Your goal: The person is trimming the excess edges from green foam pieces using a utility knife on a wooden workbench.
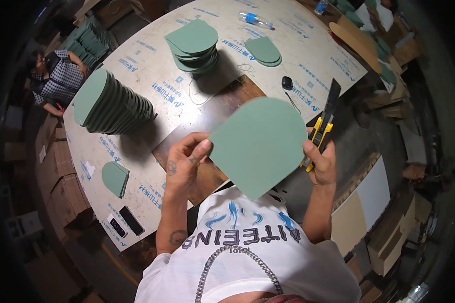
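Observation:
Between my two hands I hold up a flat green panel (260, 146), rounded at one end and square at the other. My left hand (184, 159) pinches its left corner between thumb and fingers. With my right hand (321, 159) I grip a yellow and black utility knife (319, 134), its dark blade pointing up and away, while the thumb also rests on the panel's right edge. Below the panel, a brown board (207, 189) lies on the table, partly hidden. Fingers behind the panel do not show.
On the white printed table (151, 55) stand a tall leaning stack (114, 103) and a shorter stack (193, 45) of green panels. Smaller piles (264, 51) (115, 178), a bottle (256, 20), a black tape measure-like object (287, 83) and phone-like devices (130, 220) lie around. A person (58, 76) sits at left.

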A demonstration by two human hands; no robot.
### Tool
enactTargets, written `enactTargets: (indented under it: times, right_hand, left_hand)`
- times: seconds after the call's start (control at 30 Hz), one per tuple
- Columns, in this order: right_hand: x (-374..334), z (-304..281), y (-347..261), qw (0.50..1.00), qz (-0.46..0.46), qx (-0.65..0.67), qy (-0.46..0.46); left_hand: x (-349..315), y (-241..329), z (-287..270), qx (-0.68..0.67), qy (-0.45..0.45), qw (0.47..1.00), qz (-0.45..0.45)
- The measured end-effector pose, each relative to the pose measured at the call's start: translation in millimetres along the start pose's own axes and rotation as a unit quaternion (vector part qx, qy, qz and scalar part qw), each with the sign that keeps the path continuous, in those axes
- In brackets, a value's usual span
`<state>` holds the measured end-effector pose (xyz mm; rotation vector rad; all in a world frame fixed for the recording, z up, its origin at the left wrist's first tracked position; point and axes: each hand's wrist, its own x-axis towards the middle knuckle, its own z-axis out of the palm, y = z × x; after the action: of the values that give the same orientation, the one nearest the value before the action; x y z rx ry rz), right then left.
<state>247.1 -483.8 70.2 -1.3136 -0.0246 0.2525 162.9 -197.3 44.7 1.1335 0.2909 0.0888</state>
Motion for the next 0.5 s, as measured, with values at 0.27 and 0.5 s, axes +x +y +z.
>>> enactTargets:
  times: [0.27, 0.5]
  right_hand:
    - [80.9, -41.2, 28.3, 0.978, 0.119, -0.112, -0.131]
    - [197.4, -82.3, 58.6, 0.949, 0.207, -0.129, -0.201]
  left_hand:
    - [79.4, -26.4, 10.0, 0.123, 0.033, 0.987, -0.098]
    - [167.5, -80.2, 17.9, 0.071, 0.230, 0.961, -0.133]
